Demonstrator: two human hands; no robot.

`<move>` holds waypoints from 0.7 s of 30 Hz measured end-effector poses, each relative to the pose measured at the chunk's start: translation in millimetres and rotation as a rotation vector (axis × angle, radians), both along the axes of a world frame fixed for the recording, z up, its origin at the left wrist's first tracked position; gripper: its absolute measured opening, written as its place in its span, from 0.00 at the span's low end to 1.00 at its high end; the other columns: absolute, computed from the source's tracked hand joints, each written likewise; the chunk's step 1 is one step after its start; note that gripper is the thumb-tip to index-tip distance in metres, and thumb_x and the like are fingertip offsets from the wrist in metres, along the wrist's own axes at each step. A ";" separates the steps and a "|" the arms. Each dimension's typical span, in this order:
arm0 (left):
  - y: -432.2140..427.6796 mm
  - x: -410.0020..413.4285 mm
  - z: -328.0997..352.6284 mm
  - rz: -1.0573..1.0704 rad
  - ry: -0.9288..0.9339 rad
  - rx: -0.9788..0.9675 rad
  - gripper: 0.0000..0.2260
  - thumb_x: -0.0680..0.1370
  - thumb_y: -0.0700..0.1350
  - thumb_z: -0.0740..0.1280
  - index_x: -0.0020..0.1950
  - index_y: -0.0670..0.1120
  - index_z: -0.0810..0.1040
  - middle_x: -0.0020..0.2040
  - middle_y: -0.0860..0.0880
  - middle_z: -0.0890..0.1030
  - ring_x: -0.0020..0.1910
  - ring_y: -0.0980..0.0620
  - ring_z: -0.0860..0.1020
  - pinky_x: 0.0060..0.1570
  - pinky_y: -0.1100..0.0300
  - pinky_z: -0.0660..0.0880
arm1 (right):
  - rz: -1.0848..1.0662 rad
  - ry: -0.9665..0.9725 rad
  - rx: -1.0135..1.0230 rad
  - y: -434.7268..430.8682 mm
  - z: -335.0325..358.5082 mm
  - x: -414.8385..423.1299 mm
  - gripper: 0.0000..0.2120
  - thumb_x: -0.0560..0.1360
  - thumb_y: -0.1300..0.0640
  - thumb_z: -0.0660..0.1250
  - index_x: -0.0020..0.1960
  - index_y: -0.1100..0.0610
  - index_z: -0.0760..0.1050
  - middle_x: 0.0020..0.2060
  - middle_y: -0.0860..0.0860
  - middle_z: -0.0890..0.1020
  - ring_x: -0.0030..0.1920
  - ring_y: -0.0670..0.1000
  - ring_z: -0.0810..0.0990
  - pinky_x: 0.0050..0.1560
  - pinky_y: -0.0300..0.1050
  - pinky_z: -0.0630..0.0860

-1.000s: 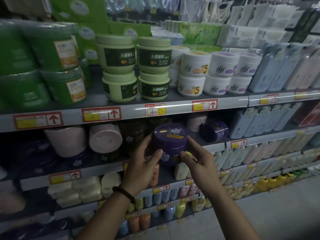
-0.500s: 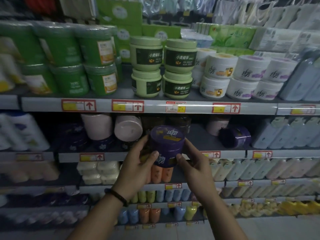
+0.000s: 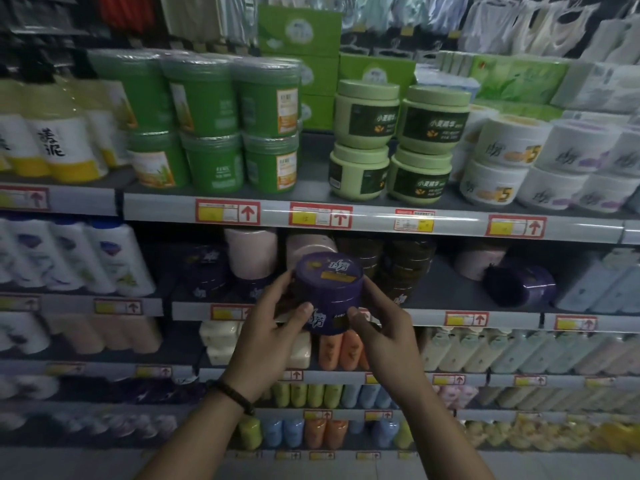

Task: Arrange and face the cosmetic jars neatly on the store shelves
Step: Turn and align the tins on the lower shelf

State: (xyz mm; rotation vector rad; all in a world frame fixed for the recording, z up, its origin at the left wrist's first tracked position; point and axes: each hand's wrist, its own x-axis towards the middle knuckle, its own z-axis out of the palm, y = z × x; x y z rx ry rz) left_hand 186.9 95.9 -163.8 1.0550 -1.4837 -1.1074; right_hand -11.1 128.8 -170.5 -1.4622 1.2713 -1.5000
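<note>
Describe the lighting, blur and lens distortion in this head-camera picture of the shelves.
Head view: the light green jars up top are well lit; the lower shelf sits in shadow, dimming the toppled purple jar; side bottles smear; shelf rail bows; held purple jar reads sharp.

pale green jars (image 3: pixel 367 112) — 4 | dark green tubs (image 3: pixel 266 98) — 6 | hands (image 3: pixel 273 341) 2

Dim store aisle: tiered grey metal shelves (image 3: pixel 374 221), red-and-yellow price tags (image 3: pixel 227 212) on the rails. Pale floor (image 3: pixel 104 465) at bottom. Hanging garments (image 3: pixel 502 26) behind the top tier.
</note>
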 end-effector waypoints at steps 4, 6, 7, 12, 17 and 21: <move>-7.8 24.8 1.9 -0.006 0.007 -0.005 0.24 0.84 0.41 0.69 0.78 0.58 0.72 0.71 0.60 0.79 0.69 0.62 0.77 0.71 0.49 0.76 | -0.033 0.025 0.026 -9.6 -1.4 27.0 0.27 0.82 0.55 0.68 0.81 0.50 0.71 0.71 0.42 0.82 0.74 0.45 0.78 0.73 0.53 0.78; -11.7 38.5 1.2 -0.011 0.013 -0.004 0.24 0.84 0.41 0.69 0.78 0.56 0.72 0.72 0.58 0.79 0.70 0.60 0.77 0.71 0.47 0.76 | -0.033 0.015 0.036 -14.5 -2.1 40.1 0.25 0.84 0.61 0.68 0.81 0.51 0.72 0.70 0.42 0.83 0.72 0.45 0.79 0.72 0.53 0.79; -14.2 45.3 0.5 -0.014 0.023 0.002 0.24 0.84 0.41 0.69 0.78 0.56 0.72 0.72 0.58 0.79 0.70 0.59 0.77 0.71 0.45 0.76 | -0.037 0.010 0.039 -16.4 -1.6 47.0 0.25 0.85 0.64 0.68 0.80 0.51 0.72 0.70 0.42 0.83 0.72 0.45 0.80 0.71 0.51 0.80; -27.6 77.0 -1.3 -0.022 0.034 0.005 0.24 0.81 0.50 0.70 0.77 0.60 0.72 0.72 0.58 0.79 0.71 0.57 0.77 0.70 0.42 0.76 | -0.026 -0.008 0.025 -24.1 3.0 81.4 0.26 0.84 0.68 0.66 0.79 0.51 0.73 0.67 0.42 0.84 0.69 0.44 0.81 0.62 0.36 0.80; -43.2 114.9 -2.8 -0.037 0.001 -0.016 0.25 0.82 0.49 0.70 0.78 0.60 0.71 0.72 0.58 0.78 0.70 0.58 0.77 0.71 0.44 0.75 | -0.039 -0.016 0.019 -37.5 3.0 119.4 0.26 0.84 0.69 0.66 0.77 0.48 0.74 0.67 0.40 0.84 0.68 0.42 0.81 0.60 0.34 0.79; -54.9 144.5 -6.3 -0.040 -0.003 0.003 0.25 0.84 0.44 0.70 0.79 0.59 0.70 0.73 0.58 0.78 0.70 0.59 0.77 0.71 0.45 0.76 | -0.053 -0.011 0.041 -48.7 -2.5 148.5 0.26 0.84 0.68 0.67 0.79 0.51 0.73 0.69 0.44 0.84 0.68 0.46 0.82 0.60 0.40 0.81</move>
